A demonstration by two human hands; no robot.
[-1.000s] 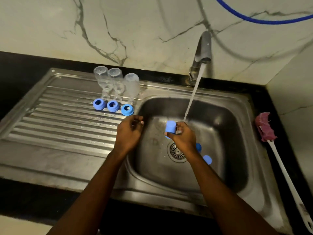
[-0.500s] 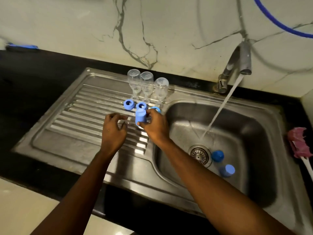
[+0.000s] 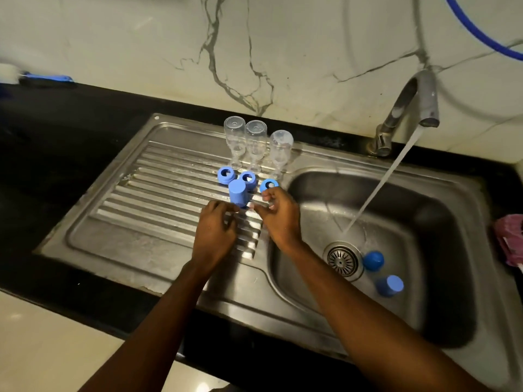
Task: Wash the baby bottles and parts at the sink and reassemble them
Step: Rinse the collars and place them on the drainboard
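A blue cap (image 3: 237, 193) stands on the ribbed drainboard (image 3: 147, 199), just in front of three blue collar rings (image 3: 225, 174). Behind the rings, three clear bottles (image 3: 255, 145) stand upside down in a row. My left hand (image 3: 215, 230) rests on the drainboard with loosely curled fingers, its fingertips by the cap's base. My right hand (image 3: 278, 216) hovers just right of the cap, fingers relaxed and apart from it, holding nothing. Two more blue caps (image 3: 373, 260) (image 3: 390, 285) lie in the sink basin (image 3: 441, 222) right of the drain.
The faucet (image 3: 424, 100) runs, its stream hitting the basin above the drain (image 3: 342, 260). A pink-headed bottle brush (image 3: 509, 239) lies on the black counter at the right edge. A blue-handled item (image 3: 45, 79) lies at the back left. A blue hose (image 3: 481, 29) crosses the wall.
My right hand carried the blue cap from under the stream over to the drainboard, set it down in front of the rings and let go. My left hand moved along to its left.
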